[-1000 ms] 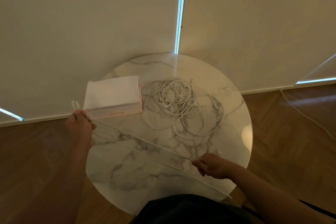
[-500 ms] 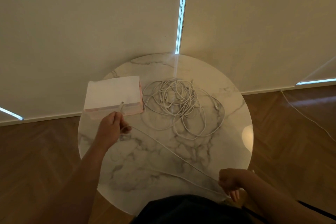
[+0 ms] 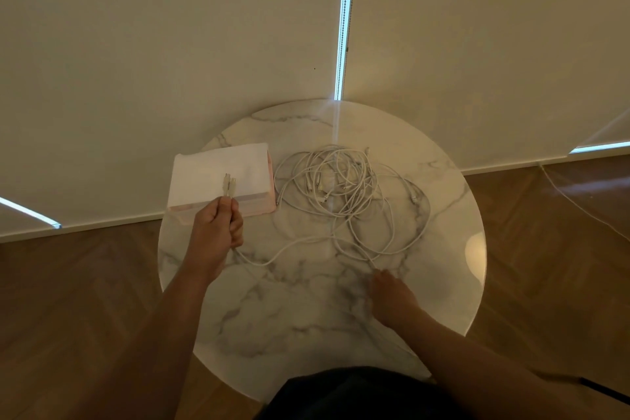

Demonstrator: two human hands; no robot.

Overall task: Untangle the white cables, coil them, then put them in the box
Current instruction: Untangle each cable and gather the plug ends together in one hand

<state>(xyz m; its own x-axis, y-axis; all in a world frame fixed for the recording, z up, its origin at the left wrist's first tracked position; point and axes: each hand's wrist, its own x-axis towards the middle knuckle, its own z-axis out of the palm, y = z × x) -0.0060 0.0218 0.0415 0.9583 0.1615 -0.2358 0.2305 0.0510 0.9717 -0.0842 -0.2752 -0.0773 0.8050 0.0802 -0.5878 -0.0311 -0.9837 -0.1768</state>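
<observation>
Left hand (image 3: 218, 232) grips one cable's (image 3: 255, 263) plugs (image 3: 229, 185) by the box (image 3: 204, 174); right hand (image 3: 392, 295) touches its slack, grip unclear.

Seen from my remote station: a round white marble worktop (image 3: 306, 300), grey-veined and polished to a gloss that carries a streak of reflected light. On it lie thin white cables (image 3: 344, 187) in smooth, faintly shiny plastic sheathing, and a rectangular pale pink box (image 3: 197, 181), plastic by its look, its white top matt. Below, a brown herringbone wood floor (image 3: 85, 300) shows a soft sheen; behind hang matt cream cloth blinds (image 3: 170, 44).
</observation>
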